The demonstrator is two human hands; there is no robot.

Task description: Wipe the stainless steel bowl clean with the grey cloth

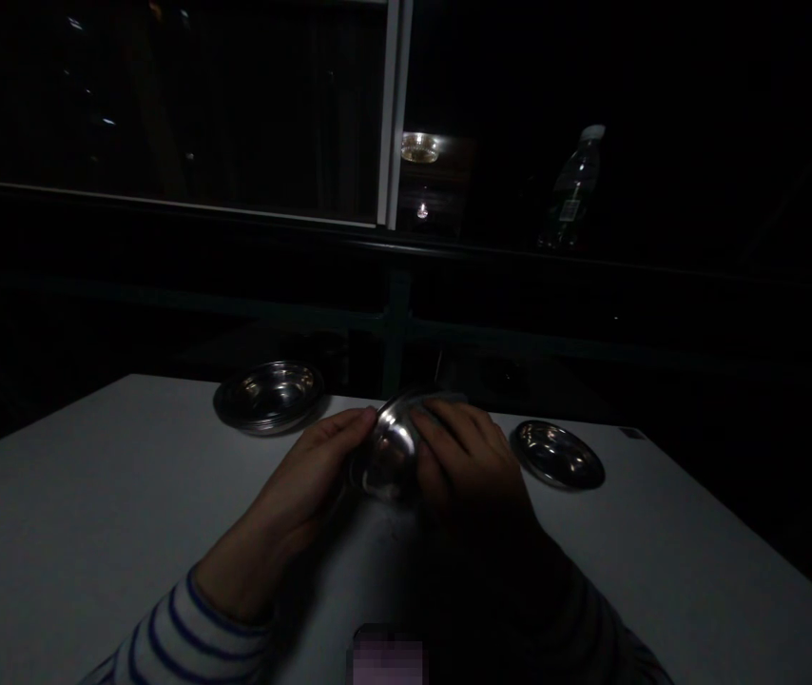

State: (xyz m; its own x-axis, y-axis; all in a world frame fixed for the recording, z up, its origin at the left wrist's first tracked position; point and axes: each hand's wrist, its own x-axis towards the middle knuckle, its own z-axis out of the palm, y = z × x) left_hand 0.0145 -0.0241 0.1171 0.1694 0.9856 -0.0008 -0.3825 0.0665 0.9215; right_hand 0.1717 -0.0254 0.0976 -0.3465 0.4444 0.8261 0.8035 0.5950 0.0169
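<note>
**One steel bowl (390, 449), poor light: slip is the main risk**

Bowl is tilted, in front of the person, over the near-middle of the table (127, 476). Left hand (310, 471) grasps its left rim, thumb on the edge. Right hand (473, 457) has bent fingers on the right side; can't tell if it grips or only presses. Thin grey edge (457, 397) shows past those fingers, maybe cloth, too dark to confirm.

Failure modes, my read:
- Smooth metal + rim-only hold on the left: a hard push from the right could spin it loose and drop it.
- Stacked bowls (269, 409) sit near the far edge, left. A wide elbow or knock could tip them off.
- Shallow dish (559, 455) is just beside the right hand; a sideways swing could clip it.
- Dim light: marks easily missed.
</note>
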